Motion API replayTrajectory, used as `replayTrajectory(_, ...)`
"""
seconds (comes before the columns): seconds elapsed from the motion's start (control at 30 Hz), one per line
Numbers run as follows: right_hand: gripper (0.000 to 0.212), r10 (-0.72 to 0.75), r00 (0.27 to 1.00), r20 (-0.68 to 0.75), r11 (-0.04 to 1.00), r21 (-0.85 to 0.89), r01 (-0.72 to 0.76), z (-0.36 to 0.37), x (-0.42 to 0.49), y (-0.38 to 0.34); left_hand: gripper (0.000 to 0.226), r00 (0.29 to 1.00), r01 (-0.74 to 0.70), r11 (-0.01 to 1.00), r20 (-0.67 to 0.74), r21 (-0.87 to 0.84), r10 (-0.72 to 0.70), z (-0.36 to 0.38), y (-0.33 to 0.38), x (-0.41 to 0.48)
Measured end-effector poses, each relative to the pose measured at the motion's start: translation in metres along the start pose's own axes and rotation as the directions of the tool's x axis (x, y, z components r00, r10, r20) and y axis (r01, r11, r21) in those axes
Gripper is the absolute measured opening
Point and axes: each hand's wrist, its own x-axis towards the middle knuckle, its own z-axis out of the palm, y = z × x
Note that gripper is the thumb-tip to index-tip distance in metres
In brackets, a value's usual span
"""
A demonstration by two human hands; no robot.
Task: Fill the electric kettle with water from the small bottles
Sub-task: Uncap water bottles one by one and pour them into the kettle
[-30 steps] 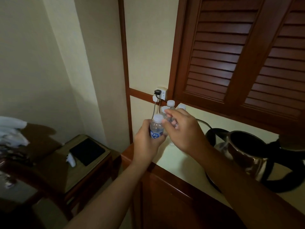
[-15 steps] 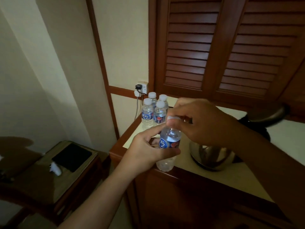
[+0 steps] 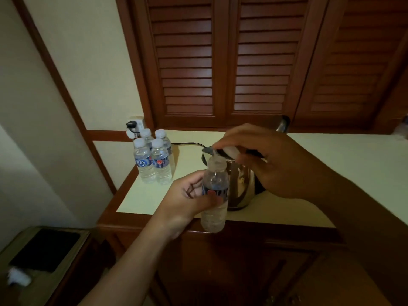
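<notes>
Five bottles: four bottles point(image 3: 162, 162) stand at the counter's point(image 3: 342, 160) left back; the fifth bottle point(image 3: 215, 191) is clasped in the left grip point(image 3: 187, 195), before one kettle point(image 3: 239, 188), mostly hidden. The right grip point(image 3: 276, 164) pinches its blurred cap point(image 3: 229, 151).

Kettle point(image 3: 240, 188): largely hidden behind the held bottle point(image 3: 215, 180) and the right hand point(image 3: 280, 164).
Cap point(image 3: 229, 150): smeared to a pale blur within the right hand's fingers.
Label point(image 3: 220, 189): blurred, partly covered by the left hand point(image 3: 187, 199).
Side table point(image 3: 15, 244): cut off by the left and bottom edges.
</notes>
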Motion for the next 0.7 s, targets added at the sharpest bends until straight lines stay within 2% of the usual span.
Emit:
replayTrajectory(0.1,0.031,0.124,0.96,-0.252,0.992,0.007,-0.127,0.009,-0.033,0.009,0.045,0.998,-0.009,0.998,-0.066,0.059,0.013,0.008,0.003,0.004)
replayTrajectory(0.2,0.018,0.322,0.824,-0.467,0.947,0.163,-0.277,0.038,-0.074,0.027,0.042,0.991,-0.036,0.99,-0.127,0.134,0.053,0.013,0.007,0.007)
replayTrajectory(0.27,0.009,0.402,0.746,-0.531,0.913,0.165,-0.374,0.06,-0.1,0.049,0.041,0.988,-0.036,0.986,-0.144,0.162,0.059,0.015,0.007,0.008)
replayTrajectory(0.33,0.009,0.457,0.736,-0.499,0.868,0.069,-0.493,0.078,-0.121,0.082,0.041,0.986,-0.028,0.982,-0.156,0.186,0.057,0.015,0.007,0.008)
replayTrajectory(0.4,0.025,0.504,0.774,-0.383,0.797,-0.138,-0.588,0.092,-0.135,0.111,0.042,0.985,-0.013,0.979,-0.168,0.204,0.049,0.015,0.006,0.008)
replayTrajectory(0.47,0.04,0.475,0.816,-0.33,0.778,-0.275,-0.564,0.099,-0.142,0.127,0.043,0.983,-0.007,0.976,-0.179,0.217,0.047,0.014,0.006,0.007)
replayTrajectory(0.53,0.04,0.437,0.836,-0.333,0.793,-0.296,-0.532,0.099,-0.143,0.129,0.045,0.978,-0.014,0.964,-0.199,0.267,0.07,0.013,0.008,0.008)
replayTrajectory(0.63,0.034,0.462,0.841,-0.282,0.773,-0.337,-0.538,0.102,-0.141,0.135,0.048,0.969,-0.027,0.931,-0.219,0.364,0.113,0.012,0.017,0.011)
replayTrajectory(0.7,0.04,0.551,0.8,-0.239,0.717,-0.356,-0.6,0.106,-0.141,0.141,0.049,0.965,-0.025,0.915,-0.229,0.403,0.127,0.011,0.025,0.016)
